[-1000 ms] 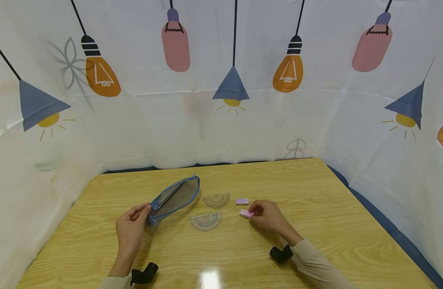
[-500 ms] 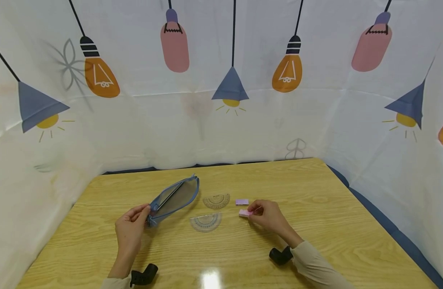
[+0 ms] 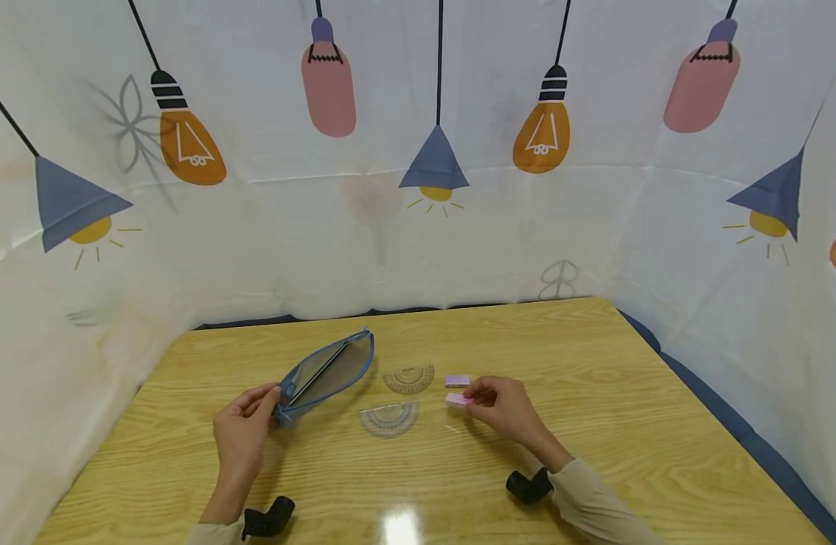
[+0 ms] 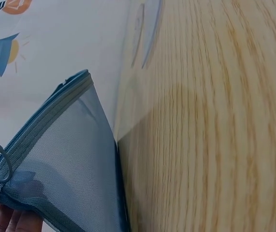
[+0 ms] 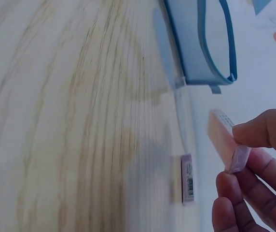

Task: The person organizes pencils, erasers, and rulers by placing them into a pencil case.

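Note:
At the left, my left hand (image 3: 241,435) pinches the near end of a blue mesh zip pouch (image 4: 65,159). The pouch gapes wide, and a dark, thin stick-like thing (image 3: 317,375) shows inside it. My right hand (image 3: 505,409) holds a pink eraser (image 5: 222,137) between thumb and fingers, just above the table. Behind it, a second eraser (image 3: 456,381) in a lilac sleeve lies on the wood. Between the hands, two clear protractors lie flat: a nearer protractor (image 3: 388,418) and a farther protractor (image 3: 408,378).
The wooden table (image 3: 595,378) has a white curtain (image 3: 309,250) printed with lamps behind it and along both sides. Black wrist mounts, a left mount (image 3: 269,518) and a right mount (image 3: 529,487), sit by the sleeves. Light glares off the table's near edge.
My right hand has shifted the pink eraser slightly left and up. My left hand and the pouch have drifted a little left. The protractors and the other eraser stay put.

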Demonstrator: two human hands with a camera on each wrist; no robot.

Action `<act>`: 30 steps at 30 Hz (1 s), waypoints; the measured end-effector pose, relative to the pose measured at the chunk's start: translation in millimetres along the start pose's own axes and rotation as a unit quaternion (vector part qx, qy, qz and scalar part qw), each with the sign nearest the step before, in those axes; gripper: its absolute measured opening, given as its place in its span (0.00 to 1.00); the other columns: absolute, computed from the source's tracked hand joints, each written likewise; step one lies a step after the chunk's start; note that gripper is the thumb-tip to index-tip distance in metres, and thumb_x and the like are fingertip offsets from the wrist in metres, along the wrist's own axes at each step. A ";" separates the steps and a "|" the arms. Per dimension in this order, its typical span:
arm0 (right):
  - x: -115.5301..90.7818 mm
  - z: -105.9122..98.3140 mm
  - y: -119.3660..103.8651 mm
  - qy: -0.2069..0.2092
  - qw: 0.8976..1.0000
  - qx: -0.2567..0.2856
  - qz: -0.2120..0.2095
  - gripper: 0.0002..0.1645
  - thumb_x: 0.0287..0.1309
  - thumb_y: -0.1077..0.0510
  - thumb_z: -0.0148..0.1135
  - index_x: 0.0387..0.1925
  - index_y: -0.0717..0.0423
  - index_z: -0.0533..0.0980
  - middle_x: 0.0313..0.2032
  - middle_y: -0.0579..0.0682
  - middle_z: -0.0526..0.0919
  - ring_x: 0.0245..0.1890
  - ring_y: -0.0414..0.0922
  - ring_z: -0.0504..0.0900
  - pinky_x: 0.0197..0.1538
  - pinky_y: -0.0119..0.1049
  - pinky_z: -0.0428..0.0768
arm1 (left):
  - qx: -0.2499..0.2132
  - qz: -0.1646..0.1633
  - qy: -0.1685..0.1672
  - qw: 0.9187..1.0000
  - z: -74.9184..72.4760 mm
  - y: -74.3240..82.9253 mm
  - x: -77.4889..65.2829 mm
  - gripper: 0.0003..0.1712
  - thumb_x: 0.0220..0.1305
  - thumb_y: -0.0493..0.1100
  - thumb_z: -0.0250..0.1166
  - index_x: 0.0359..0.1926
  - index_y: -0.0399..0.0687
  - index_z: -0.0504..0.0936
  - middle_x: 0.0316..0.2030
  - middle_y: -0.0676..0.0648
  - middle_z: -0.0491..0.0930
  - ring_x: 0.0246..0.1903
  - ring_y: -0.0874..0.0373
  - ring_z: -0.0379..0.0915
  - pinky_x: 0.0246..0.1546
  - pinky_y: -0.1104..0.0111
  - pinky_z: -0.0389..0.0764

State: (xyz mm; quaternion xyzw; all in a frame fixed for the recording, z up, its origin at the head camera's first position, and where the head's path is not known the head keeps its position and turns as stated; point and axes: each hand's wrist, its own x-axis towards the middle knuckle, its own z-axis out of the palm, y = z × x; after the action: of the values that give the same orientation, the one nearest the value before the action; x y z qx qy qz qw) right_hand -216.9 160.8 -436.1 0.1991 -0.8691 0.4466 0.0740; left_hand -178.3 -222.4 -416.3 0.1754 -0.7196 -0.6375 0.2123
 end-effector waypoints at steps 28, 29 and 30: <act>-1.7 5.0 -33.9 0.074 0.993 0.087 -0.027 0.10 0.49 0.70 0.72 0.34 0.59 0.83 0.36 0.51 0.85 0.35 0.46 0.84 0.39 0.38 0.82 | 0.023 0.021 -0.005 1.000 -7.6 3.0 -1.0 0.17 0.65 0.44 0.66 0.47 0.33 0.84 0.27 0.57 0.84 0.26 0.67 0.78 0.23 0.75 0.77; -1.7 5.4 -36.3 0.073 0.993 0.088 -0.028 0.10 0.49 0.71 0.72 0.34 0.61 0.83 0.36 0.53 0.85 0.35 0.47 0.84 0.39 0.39 0.82 | 0.024 0.021 -0.005 0.999 -7.9 2.9 -1.2 0.17 0.65 0.43 0.66 0.47 0.33 0.84 0.27 0.57 0.84 0.26 0.67 0.78 0.23 0.75 0.77; -2.4 4.7 -41.4 0.071 0.993 0.090 -0.030 0.09 0.48 0.72 0.71 0.34 0.62 0.83 0.36 0.54 0.85 0.35 0.49 0.84 0.39 0.40 0.82 | 0.024 0.020 -0.005 0.999 -8.2 2.9 -1.4 0.17 0.65 0.43 0.66 0.47 0.33 0.84 0.27 0.57 0.84 0.26 0.67 0.78 0.23 0.75 0.77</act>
State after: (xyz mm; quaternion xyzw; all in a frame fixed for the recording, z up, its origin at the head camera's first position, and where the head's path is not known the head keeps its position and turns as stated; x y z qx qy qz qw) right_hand -197.5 136.0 -408.7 0.1988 -0.8118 0.5333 0.1306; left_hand -172.7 -228.2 -412.8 0.1625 -0.7391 -0.6164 0.2174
